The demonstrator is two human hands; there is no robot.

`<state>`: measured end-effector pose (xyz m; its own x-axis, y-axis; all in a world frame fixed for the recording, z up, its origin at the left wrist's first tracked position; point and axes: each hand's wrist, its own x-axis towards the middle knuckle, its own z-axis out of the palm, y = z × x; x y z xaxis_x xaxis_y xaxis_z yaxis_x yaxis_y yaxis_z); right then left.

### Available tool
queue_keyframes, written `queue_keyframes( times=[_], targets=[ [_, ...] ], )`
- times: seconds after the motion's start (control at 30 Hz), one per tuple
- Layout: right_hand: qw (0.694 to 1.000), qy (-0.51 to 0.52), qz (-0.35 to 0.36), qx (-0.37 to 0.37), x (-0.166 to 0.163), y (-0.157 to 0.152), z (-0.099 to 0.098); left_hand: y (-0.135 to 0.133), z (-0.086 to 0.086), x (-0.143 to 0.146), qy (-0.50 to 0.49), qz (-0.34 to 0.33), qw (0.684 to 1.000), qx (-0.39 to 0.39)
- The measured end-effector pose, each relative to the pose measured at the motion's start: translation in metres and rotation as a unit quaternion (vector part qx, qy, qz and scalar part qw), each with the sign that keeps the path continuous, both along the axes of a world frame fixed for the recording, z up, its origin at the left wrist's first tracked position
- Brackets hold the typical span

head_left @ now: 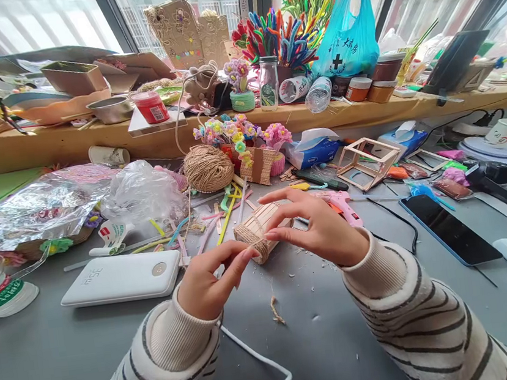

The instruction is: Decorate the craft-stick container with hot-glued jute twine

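On the table in front of me lies a small box of wooden craft sticks (261, 218). Jute twine (248, 235) is wound around its left end. My left hand (218, 274) is at the box's near left corner, thumb and forefinger pinched together; what lies between the fingertips is too small to make out. From the right, my right hand (316, 228) reaches over the box, its fingers curved onto the sticks and its thumb beside the edge of the twine. A frayed scrap of twine (276, 310) lies nearer to me.
Behind the box are a twine ball (209, 168) and a pink glue gun (339, 204). A white power bank (121, 278) lies left, a phone (450, 229) right. A white cable (260, 355) runs along the front. Craft supplies crowd the back ledge (155, 141).
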<state>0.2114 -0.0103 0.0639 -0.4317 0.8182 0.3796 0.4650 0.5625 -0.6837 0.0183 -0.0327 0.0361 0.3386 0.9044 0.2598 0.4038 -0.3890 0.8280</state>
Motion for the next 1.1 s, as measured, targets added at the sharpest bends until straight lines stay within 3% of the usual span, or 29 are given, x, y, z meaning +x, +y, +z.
queue_keyframes(
  times=[0.1, 0.23, 0.3, 0.4, 0.5, 0.6, 0.77, 0.93, 1.1],
  targets=[
    [1.0, 0.014, 0.0, 0.007, 0.007, 0.0, 0.002, 0.008, -0.006, -0.003, -0.003, -0.003, 0.999, 0.051],
    [0.998, -0.011, -0.037, 0.044, 0.023, -0.004, 0.001, 0.024, -0.018, -0.006, 0.064, 0.158, 0.98, 0.103],
    [0.998, -0.024, -0.034, 0.054, 0.029, -0.008, -0.004, 0.031, -0.024, -0.004, 0.133, 0.19, 0.97, 0.07],
    [0.999, -0.012, -0.016, 0.049, 0.036, -0.013, -0.018, 0.035, -0.03, 0.003, 0.193, 0.157, 0.967, -0.059],
    [0.998, 0.03, -0.059, 0.011, 0.04, -0.013, -0.038, 0.033, -0.033, 0.009, 0.164, 0.12, 0.969, -0.141],
    [0.988, 0.087, -0.104, -0.076, 0.041, -0.009, -0.057, 0.03, -0.035, 0.01, 0.116, 0.099, 0.979, -0.135],
    [0.969, 0.147, -0.055, -0.193, 0.036, -0.008, -0.071, 0.03, -0.042, 0.002, 0.068, 0.016, 0.993, -0.093],
    [0.967, 0.149, -0.058, -0.196, 0.028, -0.022, -0.072, 0.024, -0.047, -0.004, 0.026, -0.04, 0.997, -0.065],
    [0.973, 0.139, -0.049, -0.177, 0.027, -0.029, -0.074, 0.024, -0.034, 0.011, 0.009, 0.014, 0.994, -0.109]
  ],
)
